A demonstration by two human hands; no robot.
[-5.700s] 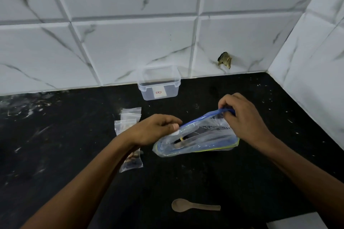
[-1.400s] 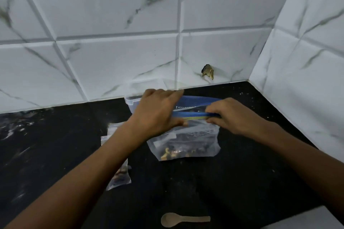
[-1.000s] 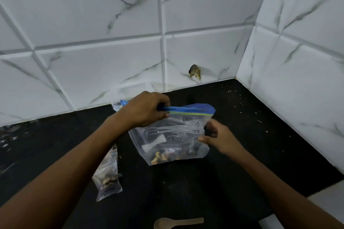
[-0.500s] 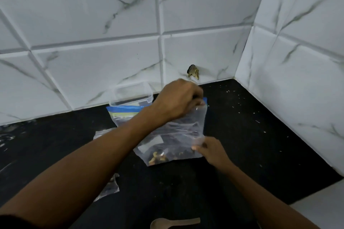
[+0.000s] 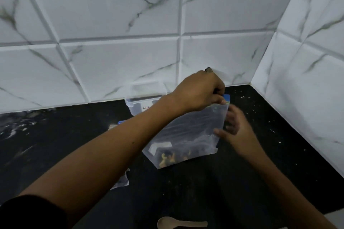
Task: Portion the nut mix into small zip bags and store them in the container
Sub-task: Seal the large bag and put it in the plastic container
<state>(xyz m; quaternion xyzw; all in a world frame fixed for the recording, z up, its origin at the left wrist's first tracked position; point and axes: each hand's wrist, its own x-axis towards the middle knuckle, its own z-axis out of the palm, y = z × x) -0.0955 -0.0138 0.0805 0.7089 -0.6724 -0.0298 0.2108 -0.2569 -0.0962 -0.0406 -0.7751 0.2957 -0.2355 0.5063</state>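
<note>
I see the large zip bag (image 5: 189, 132) standing on the counter (image 5: 279, 154) toward its back right corner, nut mix (image 5: 171, 158) in its bottom. The container (image 5: 137, 102) sits behind it against the back wall. A small zip bag (image 5: 121, 180) lies left of the large one, mostly under my left forearm. The spoon (image 5: 181, 224) lies at the counter's front edge.

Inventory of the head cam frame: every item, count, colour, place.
large zip bag: 1, clear with blue seal, upright at centre, nuts at bottom
container: 1, clear, at back wall, partly hidden by the arm
small zip bags: at least 1, clear, left of the large bag, mostly hidden
spoon: 1, tan, bottom edge
counter: 1, black
left hand: pinches the seal's right end
right hand: fingers loose at the bag's right edge
</note>
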